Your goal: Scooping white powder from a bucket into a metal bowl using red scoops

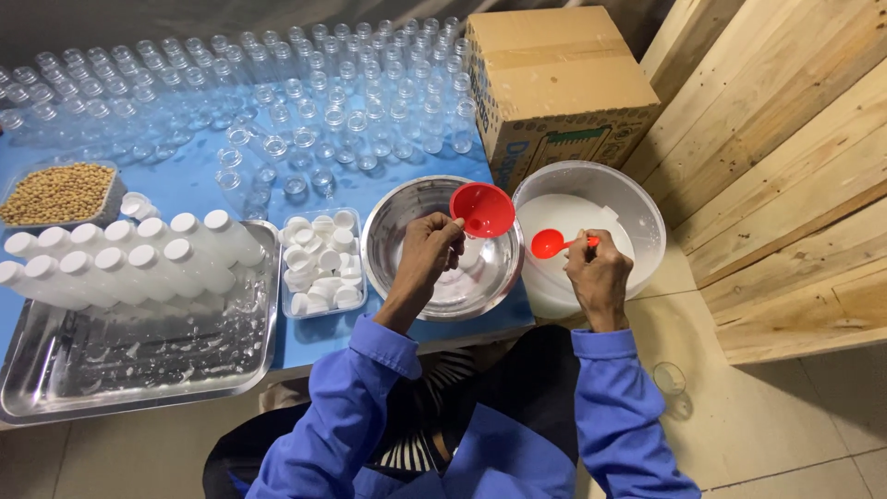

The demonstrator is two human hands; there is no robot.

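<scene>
head view: left hand (427, 251) hides bottle under funnel (481, 209) (red).

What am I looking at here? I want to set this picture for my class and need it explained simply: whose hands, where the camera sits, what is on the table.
The one picture comes from a camera on a person's head, looking down at their own blue-sleeved arms. The left hand holds a red funnel over a steel bowl. The right hand holds a red scoop over a white tub of white powder. On the blue table lie empty clear bottles, capped white bottles on a steel tray, a box of white caps, a tray of beans and a cardboard box.
</scene>
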